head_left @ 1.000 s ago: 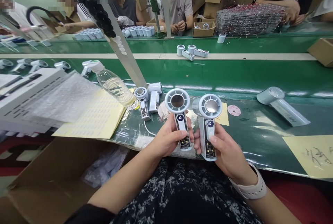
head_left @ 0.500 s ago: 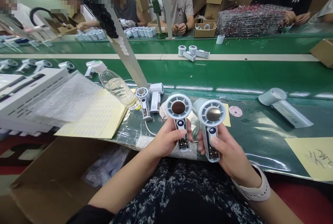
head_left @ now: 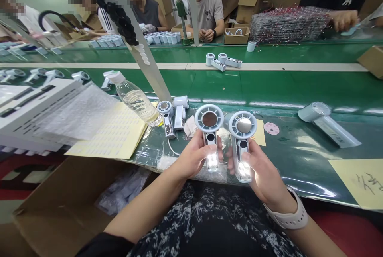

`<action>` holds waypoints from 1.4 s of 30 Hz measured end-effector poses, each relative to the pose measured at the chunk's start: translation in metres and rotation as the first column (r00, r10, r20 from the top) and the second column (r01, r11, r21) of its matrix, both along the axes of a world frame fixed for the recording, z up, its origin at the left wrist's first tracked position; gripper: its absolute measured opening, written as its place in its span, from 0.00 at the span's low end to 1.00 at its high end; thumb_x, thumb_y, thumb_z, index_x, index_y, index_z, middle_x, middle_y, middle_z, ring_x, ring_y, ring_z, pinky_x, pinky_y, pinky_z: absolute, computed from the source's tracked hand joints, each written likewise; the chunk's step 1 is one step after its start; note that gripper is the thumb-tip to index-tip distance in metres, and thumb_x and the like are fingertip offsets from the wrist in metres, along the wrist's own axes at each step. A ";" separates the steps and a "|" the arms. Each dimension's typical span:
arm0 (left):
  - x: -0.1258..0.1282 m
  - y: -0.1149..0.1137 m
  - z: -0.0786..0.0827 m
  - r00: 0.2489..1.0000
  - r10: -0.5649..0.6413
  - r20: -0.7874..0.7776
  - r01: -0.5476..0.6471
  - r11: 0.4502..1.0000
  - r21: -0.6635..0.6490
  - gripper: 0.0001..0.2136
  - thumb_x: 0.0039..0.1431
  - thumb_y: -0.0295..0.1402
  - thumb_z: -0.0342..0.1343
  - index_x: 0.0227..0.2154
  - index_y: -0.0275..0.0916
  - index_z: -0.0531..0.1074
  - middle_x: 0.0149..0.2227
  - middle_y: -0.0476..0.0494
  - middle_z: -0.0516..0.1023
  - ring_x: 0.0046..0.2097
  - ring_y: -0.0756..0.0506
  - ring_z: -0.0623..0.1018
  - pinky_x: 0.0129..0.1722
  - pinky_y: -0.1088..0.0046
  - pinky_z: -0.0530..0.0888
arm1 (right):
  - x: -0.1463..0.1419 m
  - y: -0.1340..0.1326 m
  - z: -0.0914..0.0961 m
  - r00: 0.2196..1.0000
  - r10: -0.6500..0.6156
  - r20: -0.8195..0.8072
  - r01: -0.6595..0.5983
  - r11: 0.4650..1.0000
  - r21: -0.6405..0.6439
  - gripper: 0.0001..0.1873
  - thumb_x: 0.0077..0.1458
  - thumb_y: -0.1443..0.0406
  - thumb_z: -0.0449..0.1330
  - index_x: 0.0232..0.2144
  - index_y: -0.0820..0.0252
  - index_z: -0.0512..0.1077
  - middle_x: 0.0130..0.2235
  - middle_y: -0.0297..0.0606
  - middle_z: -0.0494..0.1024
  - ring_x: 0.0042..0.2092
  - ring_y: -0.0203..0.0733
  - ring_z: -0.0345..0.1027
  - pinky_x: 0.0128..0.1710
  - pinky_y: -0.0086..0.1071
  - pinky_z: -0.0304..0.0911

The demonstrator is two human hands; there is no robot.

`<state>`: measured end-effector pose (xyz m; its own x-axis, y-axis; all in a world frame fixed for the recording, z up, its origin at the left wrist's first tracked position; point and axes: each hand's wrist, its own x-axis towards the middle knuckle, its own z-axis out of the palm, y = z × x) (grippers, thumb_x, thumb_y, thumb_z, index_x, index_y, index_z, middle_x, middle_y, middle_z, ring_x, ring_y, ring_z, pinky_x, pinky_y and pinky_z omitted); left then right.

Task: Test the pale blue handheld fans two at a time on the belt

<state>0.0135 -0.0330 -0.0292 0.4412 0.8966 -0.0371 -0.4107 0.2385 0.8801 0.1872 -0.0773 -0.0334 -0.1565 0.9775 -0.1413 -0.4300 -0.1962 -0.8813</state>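
My left hand is wrapped round the handle of a small white handheld fan, held upright over the bench edge. My right hand grips a second, matching fan just beside it. Both fans have round ring heads with a shiny centre disc. A bright white light glows on the lower handle of each fan, under my thumbs. The small round display under each head is dark.
Two more fans and a water bottle lie left of my hands, by yellow label sheets. A larger fan lies to the right. An open cardboard box sits lower left. Other people work across the green conveyor.
The displays that showed "20" on both fans have gone dark, and bright lights have come on low on both handles. My hands have stayed nearly in place.
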 end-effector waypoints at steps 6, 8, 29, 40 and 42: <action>-0.002 0.001 0.003 0.997 -0.080 -0.015 0.081 0.992 0.093 0.17 0.55 0.39 0.62 0.44 0.41 0.65 0.37 0.46 0.73 0.31 0.47 0.75 0.33 0.66 0.70 | 0.002 0.000 -0.001 1.000 -0.029 0.006 0.029 0.998 0.047 0.13 0.59 0.56 0.62 0.43 0.54 0.69 0.34 0.35 0.75 0.30 0.39 0.68 0.28 0.33 0.67; -0.003 0.002 0.001 0.997 -0.074 -0.031 0.077 0.991 0.111 0.17 0.56 0.39 0.62 0.44 0.40 0.65 0.39 0.46 0.73 0.31 0.47 0.75 0.34 0.66 0.71 | 0.003 0.000 -0.001 0.999 -0.042 -0.004 0.042 0.997 0.067 0.13 0.59 0.56 0.62 0.43 0.53 0.70 0.34 0.35 0.76 0.30 0.38 0.69 0.28 0.33 0.67; -0.002 0.014 -0.033 0.678 0.239 -0.695 -0.127 0.970 0.209 0.16 0.46 0.40 0.68 0.34 0.36 0.74 0.37 0.36 0.81 0.43 0.36 0.79 0.47 0.54 0.72 | 0.039 0.021 -0.061 0.922 -0.249 0.296 0.224 0.968 0.116 0.27 0.50 0.51 0.70 0.50 0.55 0.74 0.53 0.45 0.78 0.54 0.54 0.70 0.57 0.50 0.62; 0.001 -0.013 0.016 0.984 -0.092 -0.151 0.079 0.993 -0.088 0.23 0.58 0.52 0.56 0.49 0.44 0.59 0.35 0.46 0.81 0.28 0.44 0.80 0.27 0.67 0.77 | 0.031 -0.009 -0.017 0.990 -0.108 0.094 0.102 0.992 0.073 0.22 0.50 0.52 0.71 0.45 0.52 0.80 0.45 0.43 0.84 0.44 0.55 0.79 0.46 0.46 0.73; -0.003 -0.018 0.024 0.985 -0.123 -0.117 0.114 0.990 -0.083 0.22 0.60 0.50 0.56 0.50 0.44 0.59 0.35 0.46 0.81 0.29 0.44 0.81 0.27 0.68 0.78 | 0.032 -0.013 -0.008 0.995 -0.081 0.059 0.077 0.995 0.060 0.23 0.48 0.51 0.72 0.45 0.53 0.80 0.44 0.45 0.85 0.44 0.58 0.80 0.44 0.47 0.75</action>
<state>0.0108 -0.0507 -0.0047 0.5324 0.8308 -0.1624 -0.2667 0.3467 0.8993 0.2192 -0.0908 -0.0410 -0.0714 0.9932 -0.0915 -0.3865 -0.1121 -0.9154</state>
